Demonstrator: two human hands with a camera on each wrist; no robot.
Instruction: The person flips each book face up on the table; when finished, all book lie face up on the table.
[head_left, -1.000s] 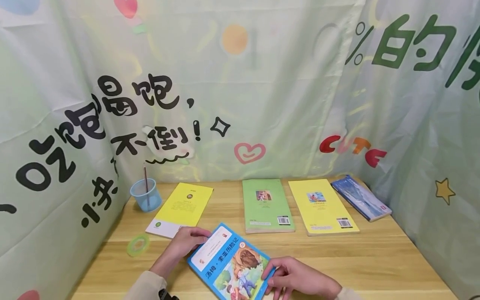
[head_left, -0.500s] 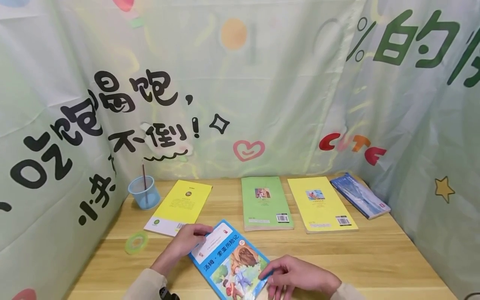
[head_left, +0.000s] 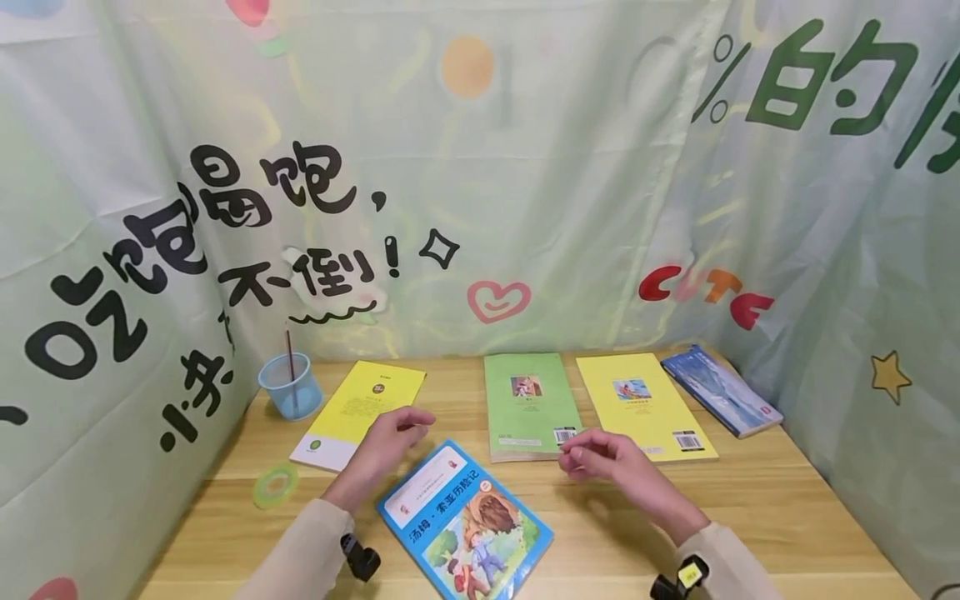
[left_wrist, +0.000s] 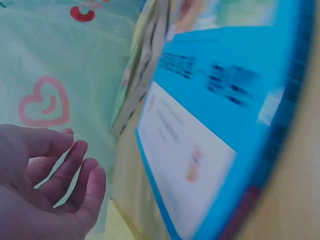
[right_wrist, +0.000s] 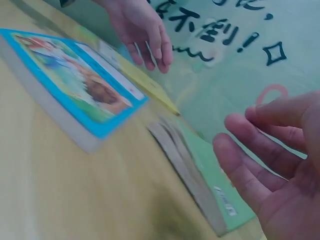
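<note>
A blue-bordered storybook (head_left: 480, 525) lies at a slant on the table, front cover up, with Chinese characters and a painted scene. My left hand (head_left: 390, 446) is raised just beyond its upper left corner, fingers loosely curved around nothing; it overlaps the left yellow book (head_left: 367, 408) in the head view. On the other side, my right hand (head_left: 611, 467) is up off the table near the front edges of the green book (head_left: 528, 408) and the right yellow book (head_left: 645, 408). Nothing is between its relaxed fingers, as the right wrist view shows too.
At the back left stands a light blue cup (head_left: 291, 387) with a pencil in it. A green tape ring (head_left: 275, 486) lies in front of it. A blue book with a mountain cover (head_left: 723, 396) sits at the back right. Printed fabric (head_left: 570, 208) walls in the table.
Both hands have let go of the blue storybook and lifted away, moving up and forward. The book stays where it was on the table.
</note>
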